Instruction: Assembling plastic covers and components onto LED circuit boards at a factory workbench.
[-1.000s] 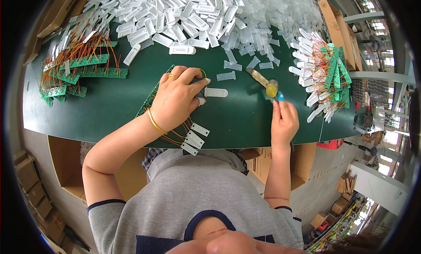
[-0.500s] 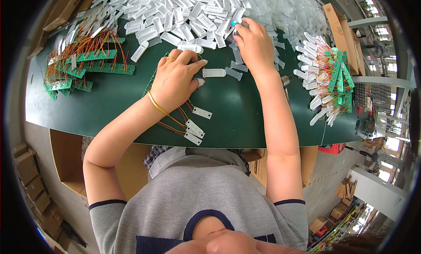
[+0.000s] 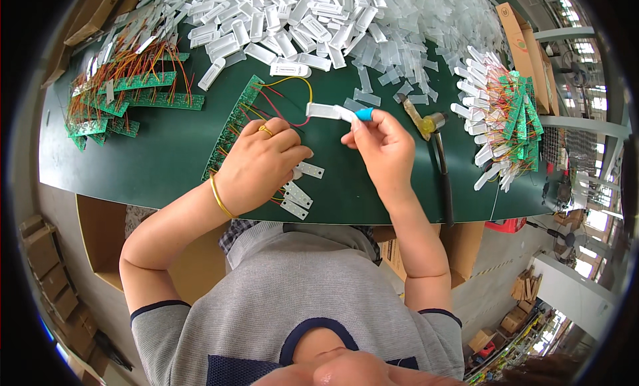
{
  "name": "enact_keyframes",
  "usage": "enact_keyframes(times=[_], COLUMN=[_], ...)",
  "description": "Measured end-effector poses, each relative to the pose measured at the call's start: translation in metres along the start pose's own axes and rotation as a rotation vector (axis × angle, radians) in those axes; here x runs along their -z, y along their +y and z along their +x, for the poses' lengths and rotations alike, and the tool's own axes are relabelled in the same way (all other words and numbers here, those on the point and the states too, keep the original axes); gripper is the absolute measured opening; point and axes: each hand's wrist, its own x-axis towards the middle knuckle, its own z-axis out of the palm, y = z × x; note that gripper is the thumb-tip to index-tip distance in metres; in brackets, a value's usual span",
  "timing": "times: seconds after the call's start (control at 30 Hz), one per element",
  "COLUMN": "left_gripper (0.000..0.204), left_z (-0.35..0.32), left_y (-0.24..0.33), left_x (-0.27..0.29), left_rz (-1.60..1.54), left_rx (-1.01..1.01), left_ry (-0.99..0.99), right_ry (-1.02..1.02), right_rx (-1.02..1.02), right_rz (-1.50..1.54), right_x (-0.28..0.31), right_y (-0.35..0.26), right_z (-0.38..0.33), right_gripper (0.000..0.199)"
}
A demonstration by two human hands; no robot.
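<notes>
A white plastic housing (image 3: 324,111) lies on the green table, with red and yellow wires running to it from a long green circuit board (image 3: 233,123). My right hand (image 3: 385,153), a blue cot on one finger, pinches a small translucent plastic piece (image 3: 345,113) against the housing's right end. My left hand (image 3: 261,161) is closed, fingers curled, beside a small white perforated board (image 3: 311,169). Its thumb tip is mostly hidden, so I cannot tell whether it grips that board. More wired perforated boards (image 3: 297,195) lie below, near the table's front edge.
White housings (image 3: 286,19) and translucent pieces (image 3: 406,36) are heaped at the back. Wired green boards (image 3: 146,83) lie at left; boards with white housings (image 3: 516,116) are stacked at right. A hammer (image 3: 442,166) rests right of my right hand. A cardboard box (image 3: 516,39) stands behind.
My right hand has come back from the heap toward me, down to the white housing. My left hand has moved nearer me, uncovering the green board and wires. The hammer now shows.
</notes>
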Motion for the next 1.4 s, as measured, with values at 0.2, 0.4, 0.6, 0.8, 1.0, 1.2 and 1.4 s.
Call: enact_keyframes(times=[0.2,0.4,0.6,0.8,1.0,1.2,1.4], left_gripper=[0.028,0.023,0.023,0.027,0.036,0.031,0.013], left_z=[0.004,0.014,0.023,0.031,0.042,0.042,0.043], left_y=[-0.005,-0.012,-0.015,-0.013,0.007,0.006,-0.001], left_x=[-0.001,-0.005,-0.007,-0.009,-0.023,-0.019,-0.018], left_rz=[-0.098,-0.208,-0.167,-0.125,-0.085,-0.082,-0.093], left_rx=[0.055,0.058,0.028,-0.022,0.009,0.026,0.150], left_ry=[-0.073,0.041,0.068,0.062,0.060,0.070,0.057], right_ry=[0.047,-0.021,-0.060,-0.184,-0.224,-0.221,-0.160], right_rx=[-0.247,-0.476,-0.039,0.212,0.144,0.454,0.618], right_rz=[0.201,0.261,-0.145,-0.460,-0.443,-0.691,-0.783], right_x=[0.014,0.018,0.007,-0.003,0.027,0.025,0.024], right_y=[-0.010,-0.012,0.001,-0.003,-0.005,-0.003,0.011], right_z=[-0.020,-0.031,-0.040,-0.028,-0.025,-0.022,-0.030], right_gripper=[0.014,0.021,0.043,0.034,0.019,0.014,0.016])
